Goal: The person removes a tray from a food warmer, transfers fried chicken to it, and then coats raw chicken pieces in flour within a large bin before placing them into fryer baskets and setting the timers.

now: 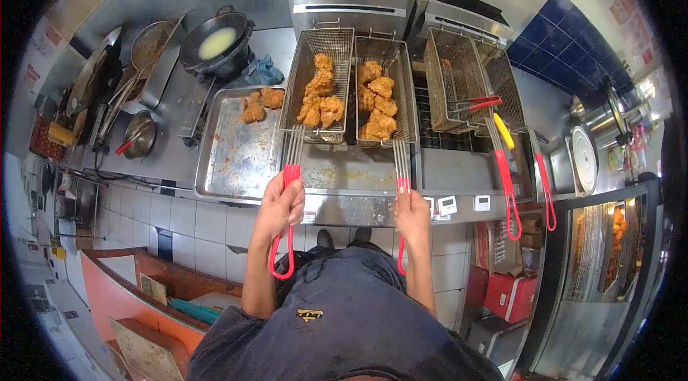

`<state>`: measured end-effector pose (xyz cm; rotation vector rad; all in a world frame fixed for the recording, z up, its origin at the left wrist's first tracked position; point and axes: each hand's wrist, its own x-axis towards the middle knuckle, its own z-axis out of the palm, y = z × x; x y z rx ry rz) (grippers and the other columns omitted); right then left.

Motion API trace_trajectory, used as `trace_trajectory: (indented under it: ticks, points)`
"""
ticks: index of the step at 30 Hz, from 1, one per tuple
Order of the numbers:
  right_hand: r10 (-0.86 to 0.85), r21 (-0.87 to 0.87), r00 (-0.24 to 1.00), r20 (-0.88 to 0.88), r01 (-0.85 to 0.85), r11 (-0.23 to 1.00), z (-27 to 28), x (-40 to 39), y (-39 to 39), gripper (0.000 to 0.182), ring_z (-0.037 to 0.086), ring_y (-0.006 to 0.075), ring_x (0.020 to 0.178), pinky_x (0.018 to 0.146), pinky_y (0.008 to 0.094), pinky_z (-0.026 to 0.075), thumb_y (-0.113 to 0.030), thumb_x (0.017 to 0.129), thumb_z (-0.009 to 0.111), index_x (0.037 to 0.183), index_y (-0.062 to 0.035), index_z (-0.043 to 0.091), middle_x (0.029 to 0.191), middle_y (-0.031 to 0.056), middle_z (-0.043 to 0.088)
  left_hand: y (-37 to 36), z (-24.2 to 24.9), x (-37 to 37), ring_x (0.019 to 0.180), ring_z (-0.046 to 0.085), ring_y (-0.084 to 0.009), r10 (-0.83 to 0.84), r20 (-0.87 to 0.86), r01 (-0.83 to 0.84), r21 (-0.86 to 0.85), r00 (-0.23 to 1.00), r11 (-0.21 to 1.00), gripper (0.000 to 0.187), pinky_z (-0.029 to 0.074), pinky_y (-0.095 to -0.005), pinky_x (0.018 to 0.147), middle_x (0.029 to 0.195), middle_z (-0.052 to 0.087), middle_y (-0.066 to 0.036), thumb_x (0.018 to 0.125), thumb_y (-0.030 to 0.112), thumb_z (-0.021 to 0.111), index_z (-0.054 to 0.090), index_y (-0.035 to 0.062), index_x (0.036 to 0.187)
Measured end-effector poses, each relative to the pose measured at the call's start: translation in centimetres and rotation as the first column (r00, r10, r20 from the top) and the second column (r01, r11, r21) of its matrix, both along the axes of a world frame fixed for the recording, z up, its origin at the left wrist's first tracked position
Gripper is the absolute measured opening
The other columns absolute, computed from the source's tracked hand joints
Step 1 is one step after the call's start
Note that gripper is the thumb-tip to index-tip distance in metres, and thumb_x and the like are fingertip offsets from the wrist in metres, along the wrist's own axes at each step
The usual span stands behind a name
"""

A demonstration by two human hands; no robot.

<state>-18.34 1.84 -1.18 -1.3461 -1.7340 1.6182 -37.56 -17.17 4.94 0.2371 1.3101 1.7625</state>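
Observation:
My left hand (282,208) is wrapped round the red handle of a wire fryer basket (298,66), which holds several pieces of browned fried chicken (320,82). In my right hand (413,218) is the red handle of a second basket (405,84), beside the first, with more fried chicken (380,122) in it. Both baskets sit over the fryer in front of me, their handles pointing toward my body. To the left of the left basket lies a metal tray (233,148) with a few chicken pieces (252,107) at its upper right corner and crumbs on its surface.
Two more baskets (448,69) with red handles (506,180) are at the right fryer, with yellow-handled tongs (504,132) there. A black pot (215,41) and blue cloth (265,71) stand behind the tray. Small timers (447,205) line the front edge. A glass cabinet (602,259) is at right.

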Motion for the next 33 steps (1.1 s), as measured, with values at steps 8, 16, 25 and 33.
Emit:
trace_trajectory:
  ticks: [8, 16, 25, 33]
  points:
    - [0.050, 0.110, 0.997, -0.060, -0.043, 0.993, 4.2, -2.4, 2.6, 0.034, 0.050, 0.0103, 0.048, 0.044, 0.0286, 0.039, -0.031, 0.101, 0.053, 0.083, -0.0015, 0.059, 0.059, 0.0013, 0.053, 1.7, 2.7, -3.2, 0.042, 0.036, -0.0052, -0.023, -0.070, 0.030, 0.109, 0.997, 0.994, 0.012, 0.027, -0.0228, 0.037, 0.063, 0.042, 0.003, 0.102, 0.017, 0.051, 0.048, 0.0080, 0.097]
    - [0.098, 0.034, 0.995, 0.029, -0.099, 0.995, 5.1, -4.7, 3.8, 0.033, 0.044, 0.0084, 0.044, 0.038, 0.0268, 0.036, -0.033, 0.102, 0.052, 0.086, -0.0053, 0.056, 0.059, -0.0016, 0.049, 3.5, 2.7, -5.8, 0.042, 0.037, -0.0056, -0.066, 0.015, 0.064, 0.122, 0.998, 0.991, 0.016, 0.029, -0.0235, 0.039, 0.063, 0.043, 0.003, 0.101, 0.015, 0.051, 0.044, 0.0106, 0.088]
    - [0.100, -0.208, 0.990, -0.097, -0.119, 0.971, 8.4, -4.5, 3.9, 0.025, 0.041, 0.0071, 0.045, 0.040, 0.0262, 0.033, -0.028, 0.103, 0.049, 0.094, -0.0050, 0.055, 0.063, -0.0018, 0.048, 4.6, 2.4, -4.6, 0.043, 0.038, -0.0069, -0.023, 0.035, 0.020, 0.090, 0.999, 0.996, 0.015, 0.031, -0.0244, 0.039, 0.063, 0.043, 0.001, 0.102, 0.015, 0.050, 0.041, 0.0113, 0.090]
    - [0.089, -0.355, 0.987, -0.134, -0.132, 0.926, 9.6, -6.1, 2.9, 0.023, 0.043, 0.0075, 0.050, 0.046, 0.0245, 0.038, -0.026, 0.104, 0.047, 0.100, -0.0048, 0.052, 0.069, -0.0003, 0.050, 4.9, 1.5, -4.0, 0.043, 0.039, -0.0075, -0.009, 0.033, 0.006, 0.098, 0.999, 0.995, 0.016, 0.032, -0.0248, 0.039, 0.062, 0.041, 0.002, 0.102, 0.016, 0.049, 0.040, 0.0118, 0.090]
